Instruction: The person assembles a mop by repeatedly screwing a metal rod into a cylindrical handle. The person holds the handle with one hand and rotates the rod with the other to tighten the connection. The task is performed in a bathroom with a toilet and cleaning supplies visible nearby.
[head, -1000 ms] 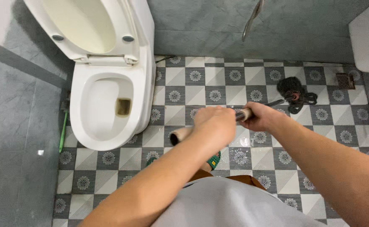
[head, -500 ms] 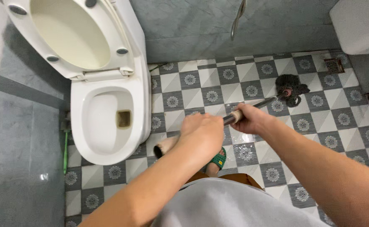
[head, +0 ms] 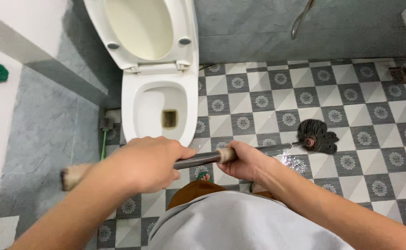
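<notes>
— Any packages, labels, signs or screens in this bathroom view?

— None can be seen. From twelve o'clock round to six, nothing boxed, wrapped, printed or lit shows anywhere.

— Nothing stuck on a wall or a fixture?

— No sticker, tag or notice is visible on any surface.

— The small green thing at nine o'clock?

— It is too small to tell what it is; it shows no label or wrapping.
</notes>
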